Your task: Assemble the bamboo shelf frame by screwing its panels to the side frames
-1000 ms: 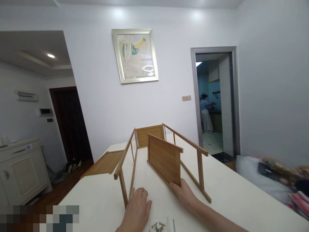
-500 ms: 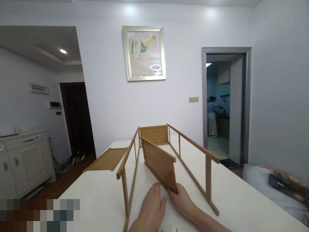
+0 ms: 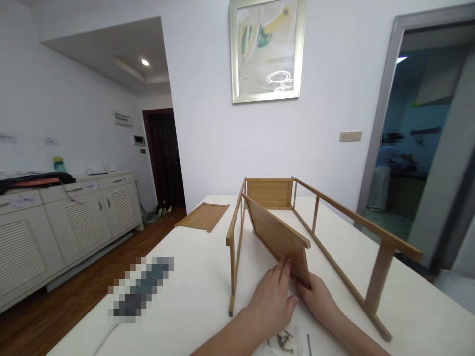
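A loose board (image 3: 276,232) stands aslant inside the wooden frame (image 3: 379,277), its far end close to the frame's left side; whether they touch, I cannot tell. The right hand (image 3: 315,296) pinches the board's near lower corner, some fingers hidden behind it. The left hand (image 3: 272,294) has its fingers extended against the board's face, thumb apart.

At the frame's far end, an end board (image 3: 270,193) joins its two sides; no crosspiece shows at the near end. With the right hand holding only one corner, a slip could let the board swing into the frame's left side, and a hard knock might skew that side or strain its far joint.

On the white surface (image 3: 185,287), just before the frame's near end, lie screws (image 3: 285,341) in a clear bag and a thin rod (image 3: 309,344), below the hands; a dipping wrist could scatter them. Left of the frame, another board (image 3: 204,216) lies flat.
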A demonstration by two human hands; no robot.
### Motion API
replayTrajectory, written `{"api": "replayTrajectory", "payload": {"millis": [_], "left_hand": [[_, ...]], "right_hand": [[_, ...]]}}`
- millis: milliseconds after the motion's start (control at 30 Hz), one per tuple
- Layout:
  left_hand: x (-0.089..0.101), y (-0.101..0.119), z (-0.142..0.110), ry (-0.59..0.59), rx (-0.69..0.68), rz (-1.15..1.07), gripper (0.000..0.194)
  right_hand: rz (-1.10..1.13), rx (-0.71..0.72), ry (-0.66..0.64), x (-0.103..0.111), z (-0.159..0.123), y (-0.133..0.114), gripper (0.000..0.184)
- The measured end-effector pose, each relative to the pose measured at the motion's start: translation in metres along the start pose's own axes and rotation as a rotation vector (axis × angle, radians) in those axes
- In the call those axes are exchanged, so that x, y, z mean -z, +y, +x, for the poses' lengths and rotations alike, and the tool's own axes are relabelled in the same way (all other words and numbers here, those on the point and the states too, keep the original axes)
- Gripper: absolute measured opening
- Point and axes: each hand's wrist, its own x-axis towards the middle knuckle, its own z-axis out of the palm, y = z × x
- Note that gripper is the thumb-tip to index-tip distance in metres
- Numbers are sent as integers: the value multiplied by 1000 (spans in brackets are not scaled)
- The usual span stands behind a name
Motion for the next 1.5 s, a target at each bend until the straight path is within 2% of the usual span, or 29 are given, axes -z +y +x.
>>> {"api": "replayTrajectory", "payload": {"millis": [400, 567, 733, 833, 1000, 1200, 1367, 1500], "left_hand": [[4, -5, -1, -53, 40, -58, 72], [1, -13, -1, -54, 33, -55, 71], [-4, -22, 0, -64, 62, -37, 70], [-5, -23, -1, -50, 87, -23, 68], [0, -21, -4, -57, 117, 4, 58], [0, -22, -4, -18, 108, -21, 48], [-6, -28, -3, 4, 85, -72, 41], [-14, -41, 0, 102, 155, -137, 44]], "right_hand": [[32, -72, -7, -1, -2, 1, 39], [37, -85, -19, -1, 0, -1, 31], [71, -104, -15, 0, 1, -5, 32], [54, -125, 44, 0, 1, -3, 23], [-3, -208, 218, 10, 4, 6, 4], [-15, -313, 308, 34, 8, 13, 9], [9, -349, 313, 38, 9, 15, 10], [13, -360, 345, 43, 9, 17, 11]]}}
